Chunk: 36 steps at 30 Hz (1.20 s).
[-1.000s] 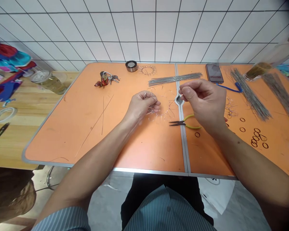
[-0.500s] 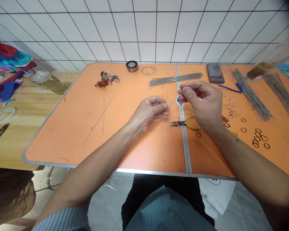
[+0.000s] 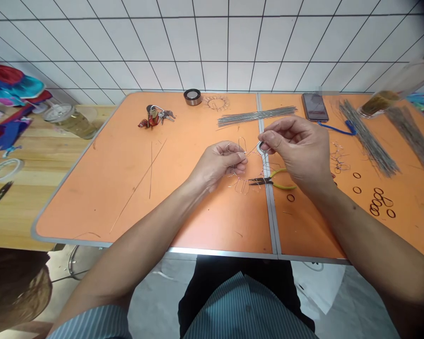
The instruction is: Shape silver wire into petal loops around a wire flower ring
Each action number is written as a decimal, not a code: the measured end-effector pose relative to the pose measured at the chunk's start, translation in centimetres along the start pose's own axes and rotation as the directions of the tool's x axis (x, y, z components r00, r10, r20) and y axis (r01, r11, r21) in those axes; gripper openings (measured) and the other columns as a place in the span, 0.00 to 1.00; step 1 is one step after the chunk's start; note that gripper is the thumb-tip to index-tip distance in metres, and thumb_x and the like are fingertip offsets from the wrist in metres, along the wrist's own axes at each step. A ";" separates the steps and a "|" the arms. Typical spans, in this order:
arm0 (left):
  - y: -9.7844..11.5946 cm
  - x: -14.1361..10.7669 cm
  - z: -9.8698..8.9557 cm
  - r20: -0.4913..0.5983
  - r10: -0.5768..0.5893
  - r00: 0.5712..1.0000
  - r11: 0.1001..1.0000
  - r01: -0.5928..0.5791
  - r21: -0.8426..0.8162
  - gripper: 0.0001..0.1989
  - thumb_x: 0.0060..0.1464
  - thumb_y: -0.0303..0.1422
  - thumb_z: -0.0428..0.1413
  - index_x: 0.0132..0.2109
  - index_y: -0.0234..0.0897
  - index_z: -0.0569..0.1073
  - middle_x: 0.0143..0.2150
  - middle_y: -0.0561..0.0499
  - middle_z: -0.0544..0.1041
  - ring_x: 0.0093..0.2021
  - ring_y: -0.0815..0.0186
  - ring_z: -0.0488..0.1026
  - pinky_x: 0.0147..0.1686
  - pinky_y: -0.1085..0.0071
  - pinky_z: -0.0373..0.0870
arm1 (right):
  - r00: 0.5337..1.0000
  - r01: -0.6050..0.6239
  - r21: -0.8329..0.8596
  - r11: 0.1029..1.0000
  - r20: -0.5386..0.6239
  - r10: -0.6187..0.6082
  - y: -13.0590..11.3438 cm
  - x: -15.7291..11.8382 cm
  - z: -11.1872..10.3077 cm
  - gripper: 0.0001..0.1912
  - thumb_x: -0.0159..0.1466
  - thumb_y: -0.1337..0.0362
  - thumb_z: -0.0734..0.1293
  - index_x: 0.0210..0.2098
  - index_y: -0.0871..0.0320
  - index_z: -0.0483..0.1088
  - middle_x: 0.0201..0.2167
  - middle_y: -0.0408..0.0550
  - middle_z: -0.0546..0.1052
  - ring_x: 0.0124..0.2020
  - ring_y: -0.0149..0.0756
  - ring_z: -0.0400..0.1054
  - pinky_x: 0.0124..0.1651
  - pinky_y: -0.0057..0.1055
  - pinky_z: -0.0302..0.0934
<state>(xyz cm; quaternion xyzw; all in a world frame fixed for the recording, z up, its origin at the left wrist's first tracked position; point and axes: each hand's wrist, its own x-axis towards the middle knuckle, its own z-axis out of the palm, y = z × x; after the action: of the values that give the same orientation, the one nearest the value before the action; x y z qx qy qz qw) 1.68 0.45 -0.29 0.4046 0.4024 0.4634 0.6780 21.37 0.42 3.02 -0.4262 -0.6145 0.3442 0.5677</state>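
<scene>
My left hand (image 3: 221, 163) grips a looped wire ring (image 3: 240, 186) with petal-like loops, and part of the ring is hidden behind my fingers. My right hand (image 3: 289, 148) pinches a thin end of wire (image 3: 256, 149) between thumb and forefinger, just right of the ring's top loop. Yellow-handled needle-nose pliers (image 3: 272, 182) lie on the table under the ring's right side, close to my right hand. A bundle of straight steel wires (image 3: 257, 116) lies just beyond my hands.
The orange folding table (image 3: 127, 188) has a metal centre seam. On it are keys (image 3: 155, 117), a tape roll (image 3: 192, 96), a wire ring (image 3: 215, 102), a phone (image 3: 314, 107), wire bundles (image 3: 367, 139), and dark rubber rings (image 3: 376, 205). A glass jar (image 3: 70, 121) stands left.
Since the oldest frame, my left hand has moved right with the wire ring, and more of its loops show. My right hand has shifted slightly left, and its fingertips are now nearer my left hand.
</scene>
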 end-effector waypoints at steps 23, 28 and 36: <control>0.0 -0.4 0.3 0.039 0.048 0.998 0.984 -0.054 0.170 0.11 0.57 0.35 0.71 0.35 0.34 0.79 0.32 0.48 0.83 0.29 0.68 0.81 0.34 0.70 0.82 | 0.972 0.236 -0.280 0.930 0.058 -0.229 -0.2 -0.7 0.1 0.09 0.66 0.72 0.76 0.36 0.50 0.83 0.34 0.41 0.86 0.34 0.37 0.79 0.41 0.37 0.76; 0.1 -0.5 0.5 0.034 0.039 0.999 0.979 -0.045 0.201 0.10 0.57 0.35 0.70 0.39 0.35 0.79 0.32 0.49 0.84 0.27 0.68 0.80 0.31 0.72 0.80 | 0.981 0.196 -0.243 0.950 0.055 -0.188 -0.3 -0.6 0.1 0.07 0.66 0.71 0.76 0.36 0.51 0.83 0.34 0.41 0.85 0.34 0.37 0.79 0.42 0.38 0.77; -0.1 -0.8 0.7 0.073 -0.001 0.997 0.981 -0.013 0.191 0.09 0.58 0.35 0.69 0.42 0.37 0.81 0.34 0.49 0.85 0.26 0.68 0.81 0.30 0.73 0.78 | 0.991 0.123 -0.172 0.977 0.075 -0.111 -0.1 -0.1 -0.2 0.05 0.68 0.65 0.77 0.35 0.50 0.81 0.33 0.42 0.82 0.35 0.38 0.77 0.41 0.38 0.74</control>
<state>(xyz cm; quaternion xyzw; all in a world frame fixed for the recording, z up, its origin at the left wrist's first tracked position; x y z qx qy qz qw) 2.12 -0.42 -0.02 0.4859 0.4189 0.4095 0.6487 21.51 0.27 3.14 -0.4263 -0.6847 0.2682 0.5269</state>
